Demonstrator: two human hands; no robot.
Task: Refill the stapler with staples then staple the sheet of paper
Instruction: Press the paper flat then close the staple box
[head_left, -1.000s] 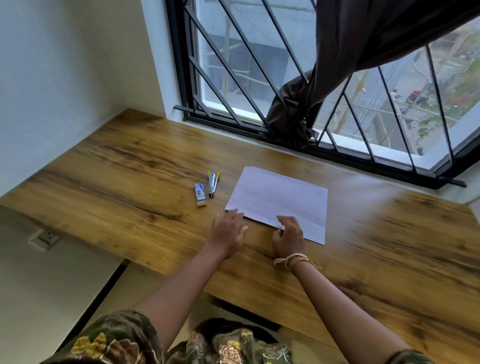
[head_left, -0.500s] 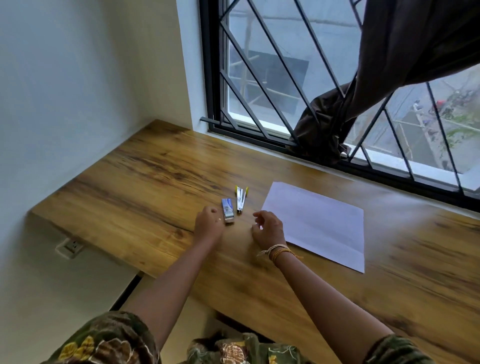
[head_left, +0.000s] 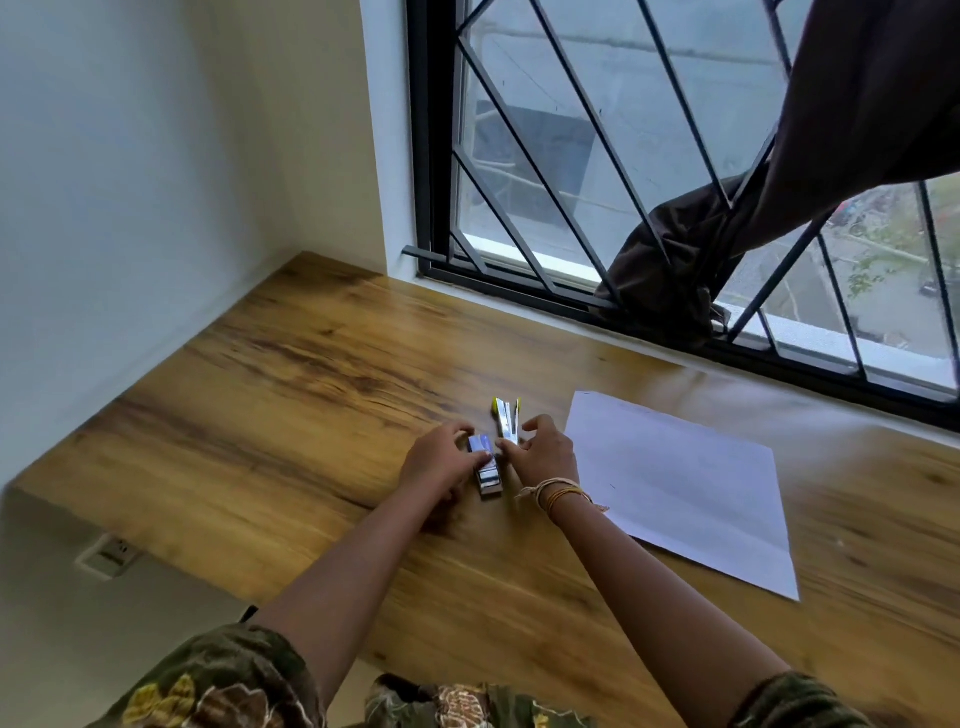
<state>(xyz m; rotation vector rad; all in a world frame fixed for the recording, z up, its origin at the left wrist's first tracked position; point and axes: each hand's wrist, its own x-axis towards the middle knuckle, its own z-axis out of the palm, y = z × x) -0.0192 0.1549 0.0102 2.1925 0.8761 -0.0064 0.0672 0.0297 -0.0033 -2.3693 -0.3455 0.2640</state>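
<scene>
Hands: left (head_left: 441, 460) pinching staple box (head_left: 485, 465) | right (head_left: 545, 449) loose on stapler (head_left: 506, 418) | paper (head_left: 680, 483) just beside, rightward

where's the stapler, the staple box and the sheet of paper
stapler (head_left: 506, 418): head view, on its metal top arm
staple box (head_left: 485, 462): head view, on its blue lid
sheet of paper (head_left: 685, 483): head view, on its bare middle

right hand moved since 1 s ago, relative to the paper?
Yes. The right hand has left the sheet of paper and gone left across the table, now at the stapler beside the staple box.
</scene>
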